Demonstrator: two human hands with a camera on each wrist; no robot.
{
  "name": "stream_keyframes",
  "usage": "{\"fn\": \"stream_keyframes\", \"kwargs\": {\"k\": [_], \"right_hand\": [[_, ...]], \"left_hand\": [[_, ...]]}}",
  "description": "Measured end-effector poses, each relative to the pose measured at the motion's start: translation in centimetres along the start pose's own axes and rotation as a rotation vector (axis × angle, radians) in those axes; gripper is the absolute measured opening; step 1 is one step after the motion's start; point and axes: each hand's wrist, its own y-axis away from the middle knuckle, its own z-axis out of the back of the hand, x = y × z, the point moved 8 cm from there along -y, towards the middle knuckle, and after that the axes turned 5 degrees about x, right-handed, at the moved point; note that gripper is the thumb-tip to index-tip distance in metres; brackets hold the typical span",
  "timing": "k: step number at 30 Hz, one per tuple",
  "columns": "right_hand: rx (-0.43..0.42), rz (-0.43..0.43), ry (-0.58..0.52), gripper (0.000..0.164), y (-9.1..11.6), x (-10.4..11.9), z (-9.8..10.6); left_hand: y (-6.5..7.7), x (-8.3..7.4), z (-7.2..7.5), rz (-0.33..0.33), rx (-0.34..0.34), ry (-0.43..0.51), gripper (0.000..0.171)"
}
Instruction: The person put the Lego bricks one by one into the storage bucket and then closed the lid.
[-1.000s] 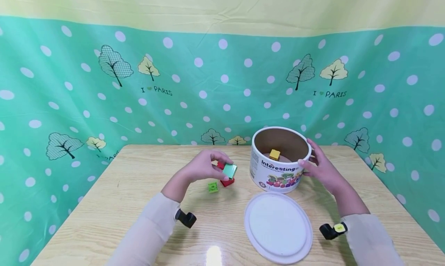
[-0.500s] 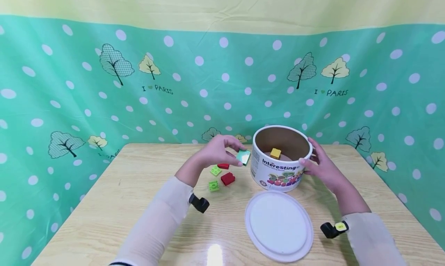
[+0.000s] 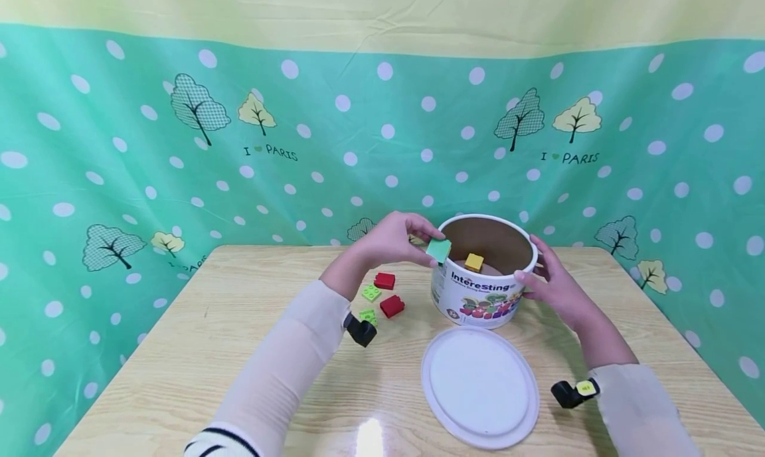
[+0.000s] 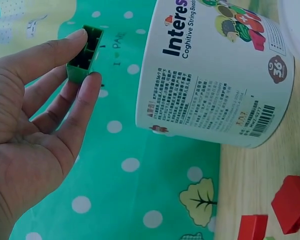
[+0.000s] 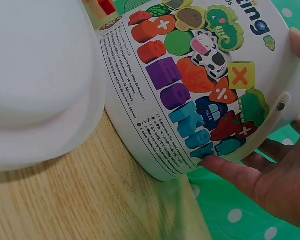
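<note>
A green building block [image 3: 439,250] is pinched between the thumb and fingers of my left hand [image 3: 402,242], at the left rim of a white bucket [image 3: 478,304]. Seen from the left wrist, the hollow underside of the green block [image 4: 85,55] faces the camera. My right hand [image 3: 552,284] grips the bucket's right side, thumb on the outer wall near the rim. Inside the bucket lies a yellow block [image 3: 474,262]. The right wrist view shows the printed bucket wall [image 5: 205,75] and its handle strap, with the thumb of the right hand [image 5: 270,175] against it.
Two red blocks [image 3: 392,306] and two light green blocks [image 3: 372,293] lie on the table left of the bucket. A round white lid [image 3: 480,387] rests flat in front of it. A dotted green curtain [image 3: 299,145] hangs behind the table [image 3: 239,304].
My left hand has carried the green block up and right, from above the loose blocks to the bucket's left rim. The right hand keeps its grip on the bucket.
</note>
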Motion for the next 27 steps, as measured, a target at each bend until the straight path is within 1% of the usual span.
{"fn": "stream_keyframes", "kwargs": {"k": [5,9,14,22,27], "right_hand": [[-0.003,-0.002,0.008,0.090,0.0,0.0,0.0],[-0.003,-0.004,0.013,0.090,0.0,-0.1,0.0],[-0.001,-0.004,0.016,0.091,0.0,-0.2,0.0],[-0.002,-0.006,0.011,0.091,0.0,-0.2,-0.1],[-0.002,-0.002,0.010,0.091,0.1,0.0,-0.1]], "left_hand": [[-1.1,-0.9,0.0,-0.012,-0.011,-0.005,0.036],[-2.1,-1.5,0.1,0.001,-0.036,-0.058,0.036],[-3.4,-2.1,0.0,0.023,-0.041,-0.104,0.037],[-5.5,-2.8,-0.3,0.067,-0.036,-0.105,0.036],[-6.5,-2.3,-0.5,0.102,-0.043,-0.060,0.032]]}}
